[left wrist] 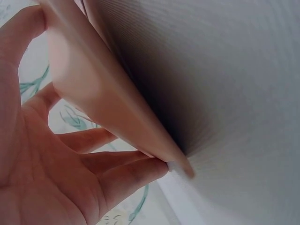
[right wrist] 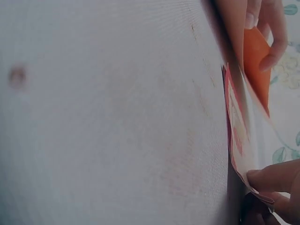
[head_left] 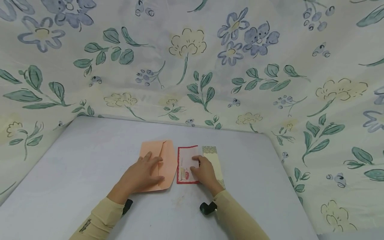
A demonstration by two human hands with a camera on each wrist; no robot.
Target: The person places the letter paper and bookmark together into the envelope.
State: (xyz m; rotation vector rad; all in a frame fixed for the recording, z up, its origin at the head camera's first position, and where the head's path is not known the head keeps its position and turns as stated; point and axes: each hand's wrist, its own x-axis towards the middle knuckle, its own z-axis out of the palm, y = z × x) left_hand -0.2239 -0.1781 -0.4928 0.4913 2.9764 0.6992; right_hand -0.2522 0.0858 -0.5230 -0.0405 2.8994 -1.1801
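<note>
The red-bordered card (head_left: 186,160) lies on the worktop (head_left: 90,160), a little nearer its right edge than its left. It sits between a peach envelope (head_left: 167,163) on its left and a cream strip with patterned ends (head_left: 214,161) on its right. The right hand (head_left: 206,171) pinches the card's right side between thumb and fingers, and that edge curves up off the worktop. The left hand (head_left: 139,176) rests spread over the envelope, fingertips against the paper, without closing round it.

The card looks light, thin and springy: firm enough to lift by one edge, but likely to crease if squeezed or pushed endwise. A gentle pinch on its side borders, clear of the corners, should serve best. The envelope seems just as light but softer; its loose flap could fold or tear, so it is better steadied flat or held by a side edge.

No brand can be read. A short line of print runs lengthwise along the card beside a red motif (head_left: 186,174), too small to make out. The dark mark (head_left: 85,226) on the left sleeve (head_left: 106,213) is equally illegible.
</note>
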